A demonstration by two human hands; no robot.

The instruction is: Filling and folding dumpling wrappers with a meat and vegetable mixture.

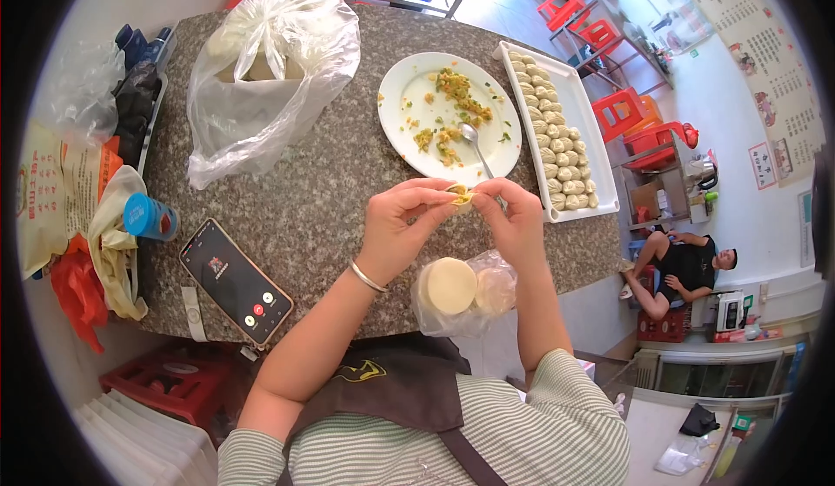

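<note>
Between my left hand (406,215) and my right hand (512,215) is a small dumpling (462,198), its wrapper partly folded round a yellow-green filling. Fingertips of both hands pinch its edges. Just beyond them lies a white plate (404,130) with scattered chopped filling (460,91) and a metal spoon (471,135), whose handle runs down towards my right hand. A stack of round dough wrappers (451,285) in a clear plastic bag (427,320) sits below my hands at the counter's near edge. Rows of pleated dumplings (554,137) fill the left part of a white tray (597,134) at right.
On the speckled stone counter (319,251) are a large plastic bag (280,108), a phone (236,280) and a blue-lidded container (150,217). Bags (114,245) crowd the left edge. Beyond the counter at right, a person (688,267) sits near red stools (616,114).
</note>
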